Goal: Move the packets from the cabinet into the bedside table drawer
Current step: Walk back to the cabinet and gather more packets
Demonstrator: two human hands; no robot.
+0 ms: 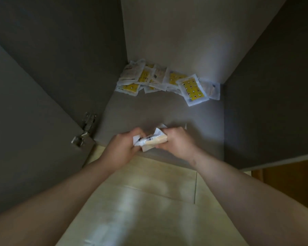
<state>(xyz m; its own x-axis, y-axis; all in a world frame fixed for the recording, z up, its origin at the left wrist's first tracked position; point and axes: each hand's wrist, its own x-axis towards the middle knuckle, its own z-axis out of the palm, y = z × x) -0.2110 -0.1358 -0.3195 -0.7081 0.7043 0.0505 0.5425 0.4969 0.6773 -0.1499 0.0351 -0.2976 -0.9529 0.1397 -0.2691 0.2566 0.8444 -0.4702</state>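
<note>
Both hands grip one small bundle of packets at the front edge of the cabinet floor — left hand and right hand curled around it. More loose packets lie heaped along the back edge.

A loose pile of packets, clear-edged sachets printed yellow or pale beige, lies overlapping along the back wall of the open grey cabinet; a small bundle of them is gripped at its front edge between left hand and right hand.
</note>
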